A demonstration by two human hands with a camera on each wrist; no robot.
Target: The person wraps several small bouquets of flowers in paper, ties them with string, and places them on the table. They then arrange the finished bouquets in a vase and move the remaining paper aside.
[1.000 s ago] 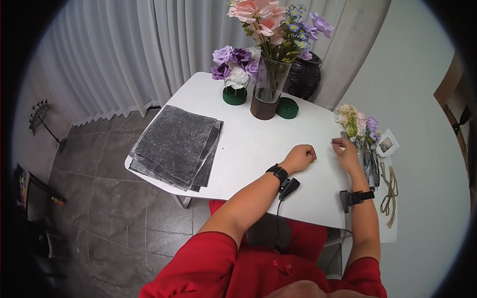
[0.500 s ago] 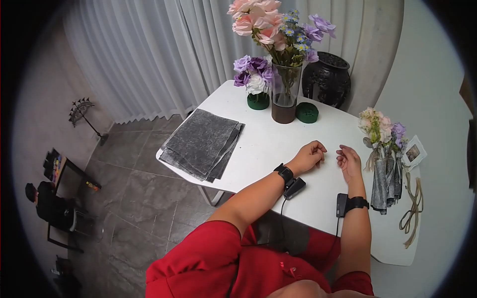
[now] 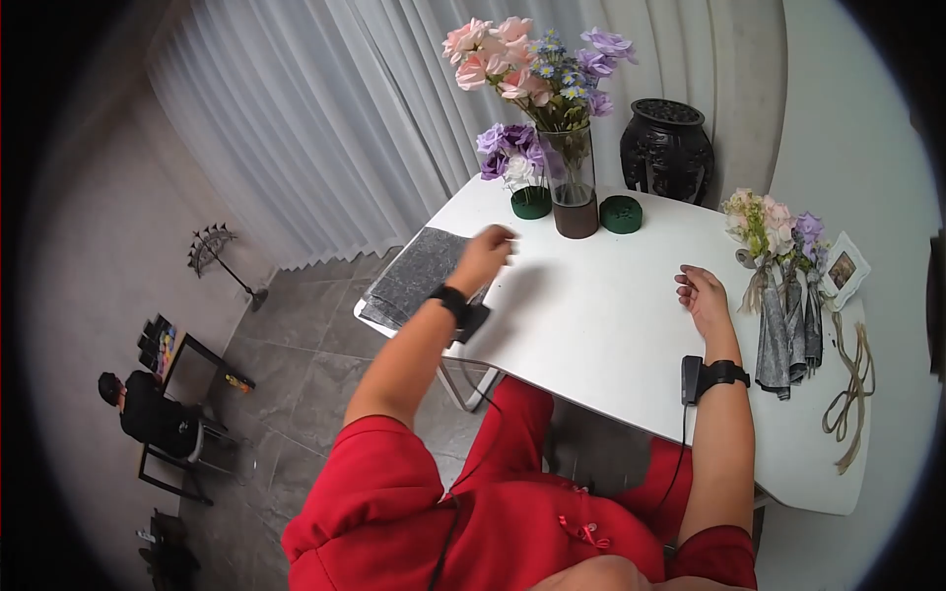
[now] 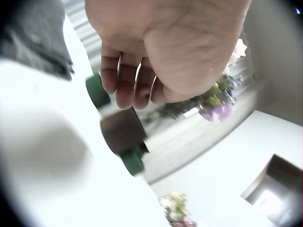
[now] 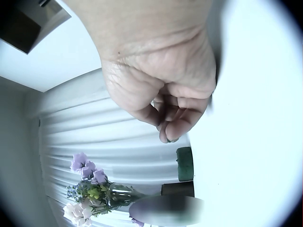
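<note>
Raised over the right edge of the dark grey sheets (image 3: 419, 271), my left hand (image 3: 483, 258) holds nothing; its fingers hang loosely bent in the left wrist view, apart from the sheets (image 4: 40, 40). My right hand (image 3: 706, 303) rests at the table's right part, fingers loosely curled and empty, left of the grey-wrapped small bouquets (image 3: 778, 330). In the right wrist view the same hand (image 5: 158, 80) has its fingertips drawn near the thumb with nothing between them.
A glass vase (image 3: 570, 187) of tall flowers stands at the table's back between two green foam blocks (image 3: 621, 214). Cords (image 3: 849, 394) and a small white frame (image 3: 844, 271) lie at right. A person (image 3: 158, 419) sits far left.
My left hand has moved left and up from beside the right hand to over the sheets. My right hand has stayed near its place. The head view has shifted.
</note>
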